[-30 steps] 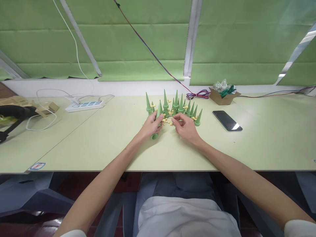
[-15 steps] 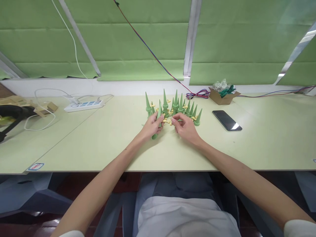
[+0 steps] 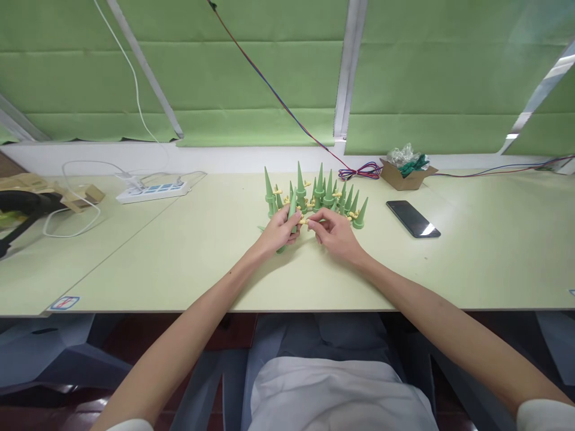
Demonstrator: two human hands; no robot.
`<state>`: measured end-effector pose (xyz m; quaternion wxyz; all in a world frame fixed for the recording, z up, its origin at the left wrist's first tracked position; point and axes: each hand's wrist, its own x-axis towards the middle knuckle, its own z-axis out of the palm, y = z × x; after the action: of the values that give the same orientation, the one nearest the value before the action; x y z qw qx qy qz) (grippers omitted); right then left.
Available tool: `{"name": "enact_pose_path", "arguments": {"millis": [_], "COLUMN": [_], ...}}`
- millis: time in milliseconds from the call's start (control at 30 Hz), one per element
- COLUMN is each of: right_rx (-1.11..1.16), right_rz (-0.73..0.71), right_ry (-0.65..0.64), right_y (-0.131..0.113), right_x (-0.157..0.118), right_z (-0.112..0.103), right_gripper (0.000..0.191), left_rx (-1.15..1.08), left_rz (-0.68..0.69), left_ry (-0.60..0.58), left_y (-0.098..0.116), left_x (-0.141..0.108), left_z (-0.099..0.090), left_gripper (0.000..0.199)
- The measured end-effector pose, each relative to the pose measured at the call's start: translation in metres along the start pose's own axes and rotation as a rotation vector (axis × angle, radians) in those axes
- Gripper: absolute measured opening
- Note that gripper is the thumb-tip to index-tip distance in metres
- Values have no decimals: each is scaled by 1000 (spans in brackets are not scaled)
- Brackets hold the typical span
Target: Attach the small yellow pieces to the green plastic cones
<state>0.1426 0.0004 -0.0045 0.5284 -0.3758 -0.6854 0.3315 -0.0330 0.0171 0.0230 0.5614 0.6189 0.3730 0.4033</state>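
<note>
My left hand (image 3: 279, 230) is wrapped round a green spiked piece (image 3: 292, 206), whose point sticks up past the thumb and whose lower end shows below the palm. A small yellow part (image 3: 303, 221) juts from it toward the right. My right hand (image 3: 335, 233) pinches the free end of that yellow part between thumb and fingertips. Just behind both hands stand several green cones (image 3: 319, 185) with small yellow parts on them, upright on the table. The hands hide some of their bases.
To the right lie a black phone (image 3: 413, 219) and a small cardboard box (image 3: 406, 178) with clear plastic and green material. Coiled wires (image 3: 360, 172) are by the wall. A white power strip (image 3: 153, 191) and cardboard pieces (image 3: 85, 196) are at the left.
My right hand has moved slightly left, nearer my left hand, and less of the yellow part shows between them. The green piece in my left hand has shifted a little to the right.
</note>
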Motion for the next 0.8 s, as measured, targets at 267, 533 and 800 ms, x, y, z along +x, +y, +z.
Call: {"name": "enact_pose_path", "arguments": {"millis": [267, 533, 800], "right_rx": [-15, -25, -15], "right_rz": [-3, -5, 15], "right_ry": [-31, -49, -62], "right_y": [0, -2, -3], "right_x": [-1, -1, -2], "right_z": [-1, 0, 1], "right_gripper": [24, 25, 26], "left_rx": [20, 63, 95], "left_rz": [-2, 12, 34], "left_ry": [-18, -38, -19], "left_y": [3, 2, 6], "left_x": [-2, -2, -6], "left_z": [3, 4, 8], "left_gripper": [32, 35, 37]}}
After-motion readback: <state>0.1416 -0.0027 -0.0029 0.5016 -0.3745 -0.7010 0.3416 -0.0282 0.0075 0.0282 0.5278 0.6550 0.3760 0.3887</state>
